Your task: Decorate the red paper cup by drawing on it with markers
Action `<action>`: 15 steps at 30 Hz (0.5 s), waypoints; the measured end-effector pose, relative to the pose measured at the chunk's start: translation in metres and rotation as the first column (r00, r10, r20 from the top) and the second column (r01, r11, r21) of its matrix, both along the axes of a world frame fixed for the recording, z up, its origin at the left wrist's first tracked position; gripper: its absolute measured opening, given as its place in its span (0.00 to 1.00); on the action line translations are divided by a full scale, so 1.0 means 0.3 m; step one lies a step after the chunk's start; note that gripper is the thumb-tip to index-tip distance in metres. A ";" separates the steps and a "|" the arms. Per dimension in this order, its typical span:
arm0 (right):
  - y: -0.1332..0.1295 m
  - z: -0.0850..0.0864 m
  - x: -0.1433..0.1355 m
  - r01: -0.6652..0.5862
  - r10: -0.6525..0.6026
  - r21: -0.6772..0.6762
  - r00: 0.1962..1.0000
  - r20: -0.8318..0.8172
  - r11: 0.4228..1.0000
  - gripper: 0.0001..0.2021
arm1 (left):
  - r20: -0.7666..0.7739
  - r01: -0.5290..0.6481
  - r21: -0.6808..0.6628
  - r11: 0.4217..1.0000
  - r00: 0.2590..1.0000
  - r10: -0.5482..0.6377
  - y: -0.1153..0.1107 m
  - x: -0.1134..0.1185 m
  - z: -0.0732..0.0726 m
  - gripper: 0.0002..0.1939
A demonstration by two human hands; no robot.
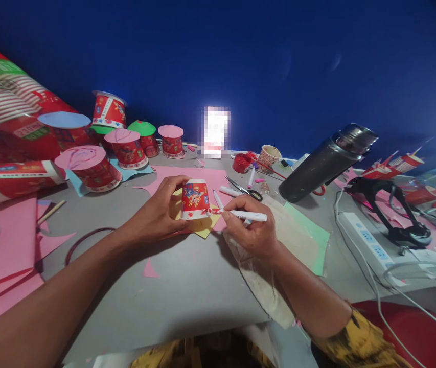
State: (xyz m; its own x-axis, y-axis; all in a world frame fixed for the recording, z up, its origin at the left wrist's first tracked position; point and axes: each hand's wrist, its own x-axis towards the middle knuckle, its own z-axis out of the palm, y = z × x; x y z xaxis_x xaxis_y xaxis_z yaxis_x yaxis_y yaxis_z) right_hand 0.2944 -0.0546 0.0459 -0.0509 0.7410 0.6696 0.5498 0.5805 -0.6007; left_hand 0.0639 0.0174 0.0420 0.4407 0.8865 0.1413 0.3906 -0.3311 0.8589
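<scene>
My left hand (pixel 167 207) is wrapped around a red and white printed paper cup (pixel 196 198), thumb at its bottom edge and fingers along its top and far side. Between the thumb and fingers of my right hand (pixel 254 227) is a white marker (pixel 248 215), its tip end close to the right side of the cup; whether it touches, I cannot tell. A piece of yellow paper (pixel 204 228) lies under the cup. Behind my right hand are black-handled scissors (pixel 254 194) and a second white marker (pixel 230 191).
Several red cups with paper discs on top, such as a pink-topped one (pixel 171 142), stand at the back left. Pink paper (pixel 3 240) is stacked at left. A black thermos (pixel 323 166) leans at right, near a power strip (pixel 367 245) with loose cables. A bright blurred screen (pixel 215 130) stands behind.
</scene>
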 end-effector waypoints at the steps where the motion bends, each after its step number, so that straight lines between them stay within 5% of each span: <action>1: 0.000 0.000 0.000 -0.002 0.002 -0.001 1.000 -0.001 1.000 0.04 | 0.003 0.000 -0.003 1.000 1.000 0.000 -0.001 0.000 0.000 0.47; 15: 0.000 0.008 0.000 0.026 -0.029 -0.053 0.997 -0.072 0.998 0.04 | -0.006 -0.013 -0.020 1.000 1.000 0.013 -0.005 0.001 0.004 0.46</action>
